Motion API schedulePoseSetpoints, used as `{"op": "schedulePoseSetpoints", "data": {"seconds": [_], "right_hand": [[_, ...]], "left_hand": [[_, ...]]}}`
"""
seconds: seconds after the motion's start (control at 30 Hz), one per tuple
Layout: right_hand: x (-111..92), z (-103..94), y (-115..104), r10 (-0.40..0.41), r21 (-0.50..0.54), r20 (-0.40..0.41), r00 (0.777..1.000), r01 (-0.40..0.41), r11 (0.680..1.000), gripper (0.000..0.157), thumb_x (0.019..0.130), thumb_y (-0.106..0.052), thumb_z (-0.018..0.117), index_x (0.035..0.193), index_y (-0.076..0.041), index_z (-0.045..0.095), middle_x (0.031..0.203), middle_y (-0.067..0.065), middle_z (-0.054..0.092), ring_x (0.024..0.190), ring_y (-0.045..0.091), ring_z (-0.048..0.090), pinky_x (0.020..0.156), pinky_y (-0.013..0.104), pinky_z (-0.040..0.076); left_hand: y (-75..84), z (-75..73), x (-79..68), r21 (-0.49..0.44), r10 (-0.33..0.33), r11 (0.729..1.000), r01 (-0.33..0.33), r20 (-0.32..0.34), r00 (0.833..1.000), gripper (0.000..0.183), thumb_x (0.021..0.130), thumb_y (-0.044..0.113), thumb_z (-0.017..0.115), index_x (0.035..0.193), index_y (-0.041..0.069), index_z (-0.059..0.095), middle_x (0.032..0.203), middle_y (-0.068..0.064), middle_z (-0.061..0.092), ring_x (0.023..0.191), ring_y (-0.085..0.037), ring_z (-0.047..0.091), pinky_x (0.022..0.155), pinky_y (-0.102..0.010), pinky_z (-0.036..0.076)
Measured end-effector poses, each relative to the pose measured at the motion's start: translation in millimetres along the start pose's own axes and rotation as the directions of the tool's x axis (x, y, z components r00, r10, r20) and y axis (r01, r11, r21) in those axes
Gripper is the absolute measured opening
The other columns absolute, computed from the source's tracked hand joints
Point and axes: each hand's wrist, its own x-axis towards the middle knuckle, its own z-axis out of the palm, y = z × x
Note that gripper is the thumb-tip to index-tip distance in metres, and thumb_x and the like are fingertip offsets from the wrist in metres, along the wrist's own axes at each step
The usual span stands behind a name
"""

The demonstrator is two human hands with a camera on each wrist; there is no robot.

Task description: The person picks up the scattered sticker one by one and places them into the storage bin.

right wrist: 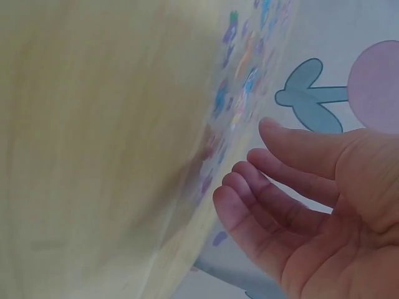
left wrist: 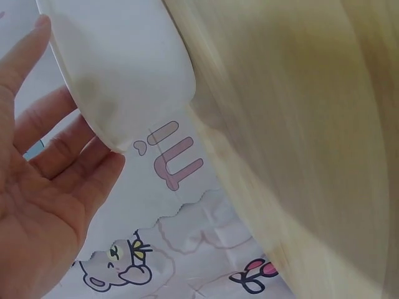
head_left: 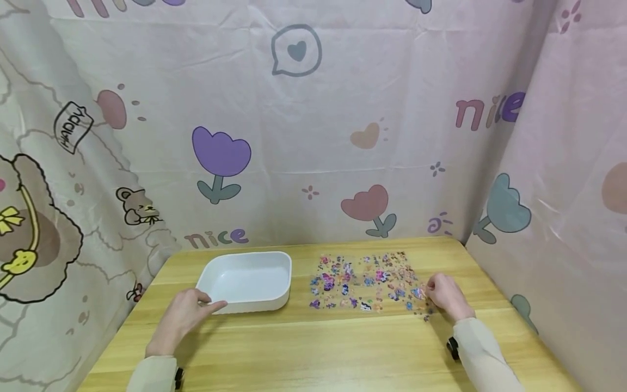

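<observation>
A white tray (head_left: pixel 250 280) with rounded corners stands at the left of the table. My left hand (head_left: pixel 185 314) is at its near left corner, thumb along the front and fingers over the rim. In the left wrist view that hand (left wrist: pixel 59 180) holds the rim of the tray (left wrist: pixel 131 62) with thumb and fingertips. Toward the right lies a spread of small colourful stickers (head_left: pixel 350 283) on clear film. My right hand (head_left: pixel 448 295) is at its right edge, fingers bent. In the right wrist view the hand (right wrist: pixel 299 205) shows a gap between thumb and fingers, beside the stickers (right wrist: pixel 240 93).
The pale wooden table (head_left: pixel 313 354) reaches back to a printed curtain (head_left: pixel 303 120) with flowers and lettering. More curtain (head_left: pixel 578 228) hangs along the right side, and another with cartoon bears along the left. Dark bands (head_left: pixel 453 348) sit at both sleeves.
</observation>
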Motion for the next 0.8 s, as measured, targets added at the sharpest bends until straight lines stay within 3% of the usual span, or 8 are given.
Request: {"op": "schedulePoseSetpoints", "data": {"seconds": [0.1,0.27,0.5,0.8], "right_hand": [[-0.8,-0.1,2.5,0.042,-0.001,0.034,0.999,-0.042,0.999,0.009,0.083,-0.005,0.069,0.079,0.002,0.065,0.07,0.007,0.06,0.064,0.019,0.052,0.057,0.032,0.043],[-3.1,0.7,4.0,0.15,-0.011,0.079,0.985,-0.15,0.989,0.029,0.084,-0.023,0.076,0.081,-0.001,0.057,0.074,0.009,0.052,0.067,0.022,0.047,0.057,0.031,0.04],[-5.8,-1.9,7.6,0.201,-0.041,0.105,0.974,-0.198,0.979,0.037,0.08,-0.032,0.079,0.083,-0.002,0.057,0.08,0.011,0.054,0.071,0.024,0.048,0.058,0.032,0.041],[-1.8,-10.1,8.2,0.215,-0.029,0.16,0.964,-0.213,0.977,0.046,0.077,-0.033,0.081,0.098,0.002,0.06,0.089,0.013,0.061,0.075,0.024,0.052,0.061,0.032,0.042]], "left_hand": [[-0.7,-0.3,-0.1,-0.007,-0.005,1.0,0.005,0.006,1.0,0.068,0.08,0.068,0.066,0.095,0.002,0.074,0.099,-0.016,0.071,0.092,-0.033,0.066,0.085,-0.054,0.052],[-1.1,0.0,0.2,-0.024,-0.02,1.0,0.02,0.004,1.0,0.066,0.079,0.067,0.068,0.095,0.003,0.074,0.099,-0.014,0.071,0.091,-0.03,0.066,0.083,-0.053,0.053],[0.3,1.2,2.4,-0.031,-0.019,0.999,0.018,-0.006,1.0,0.058,0.079,0.065,0.069,0.089,0.008,0.074,0.094,-0.008,0.071,0.082,-0.019,0.062,0.078,-0.046,0.054],[0.3,1.3,1.7,-0.015,-0.015,1.0,0.015,0.002,1.0,0.064,0.08,0.065,0.068,0.094,0.002,0.074,0.098,-0.014,0.071,0.091,-0.031,0.066,0.085,-0.053,0.053]]}}
